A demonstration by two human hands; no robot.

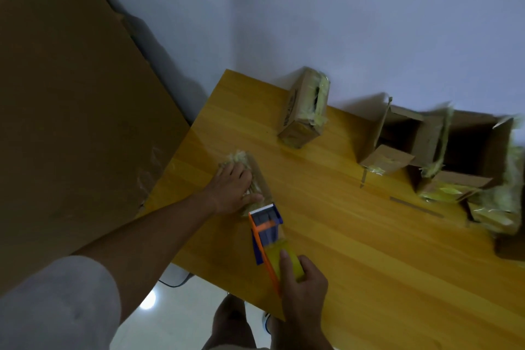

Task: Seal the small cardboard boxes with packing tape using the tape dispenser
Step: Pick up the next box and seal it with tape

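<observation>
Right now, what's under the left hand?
The left hand presses flat on a small cardboard box with crumpled tape at its far end. The box top beneath the palm is hidden.

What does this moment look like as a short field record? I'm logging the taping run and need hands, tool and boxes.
left hand: left hand rests flat on the small box, fingers straight
right hand: right hand grips the tape dispenser round its tape roll
dispenser: toothed blade end at the near end of the small box
taped box: closed taped box near the wall
open boxes: open boxes with flaps up, at the right
surface: wooden table
</observation>
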